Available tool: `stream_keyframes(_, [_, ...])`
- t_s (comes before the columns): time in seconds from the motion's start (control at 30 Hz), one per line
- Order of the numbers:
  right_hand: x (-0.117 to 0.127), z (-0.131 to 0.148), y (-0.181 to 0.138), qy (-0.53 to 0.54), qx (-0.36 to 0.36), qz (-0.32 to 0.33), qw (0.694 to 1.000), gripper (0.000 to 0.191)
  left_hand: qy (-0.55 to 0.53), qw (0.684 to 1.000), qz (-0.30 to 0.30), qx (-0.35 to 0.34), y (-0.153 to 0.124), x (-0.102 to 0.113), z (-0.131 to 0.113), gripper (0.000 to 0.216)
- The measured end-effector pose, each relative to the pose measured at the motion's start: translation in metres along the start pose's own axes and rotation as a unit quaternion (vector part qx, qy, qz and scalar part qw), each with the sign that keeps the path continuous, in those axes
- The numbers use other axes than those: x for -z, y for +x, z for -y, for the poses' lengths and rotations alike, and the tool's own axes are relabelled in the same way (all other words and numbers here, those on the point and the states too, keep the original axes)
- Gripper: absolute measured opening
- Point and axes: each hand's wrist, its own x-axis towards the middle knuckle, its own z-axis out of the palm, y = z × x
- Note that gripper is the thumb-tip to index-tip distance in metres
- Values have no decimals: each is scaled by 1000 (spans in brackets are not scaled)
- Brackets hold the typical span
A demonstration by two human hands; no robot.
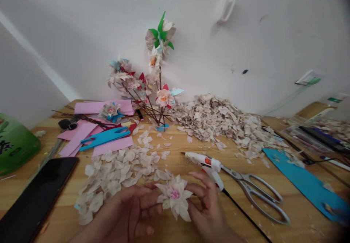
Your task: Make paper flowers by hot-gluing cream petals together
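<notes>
A handmade flower with pale pointed petals and a pink centre (175, 195) faces up between my two hands, above the wooden table. My right hand (206, 206) pinches it at its right edge between thumb and fingers. On the other side, my left hand (133, 208) is closed loosely at the flower's left edge, fingertips against the petals; part of its grip is hidden behind them. A spread of loose pale petals (123, 164) lies just beyond my left hand. Past my right hand rest a white glue gun (203, 161) and metal scissors (254, 188).
Finished flowers on twigs (164, 97) stand against the wall. A large heap of petals (213, 117) lies at the back. Blue paper (306, 184) is at right, pink paper strips (112, 146) at left, with a black phone (38, 199) and green container (18, 144).
</notes>
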Motion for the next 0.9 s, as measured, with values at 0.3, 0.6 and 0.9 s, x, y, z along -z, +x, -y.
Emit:
stream_keyframes(0.3, [-23, 31, 10, 331, -291, 22, 897, 66, 216, 950, -75, -214, 24, 8, 26, 58])
stream_keyframes(0.6, [-27, 20, 4, 341, -337, 68, 875, 77, 324, 850, -210, -358, 35, 4, 38, 66])
stream_keyframes(0.9, [-25, 18, 5, 326, -324, 121, 880, 71, 342, 883, -188, -260, 32, 6, 30, 67])
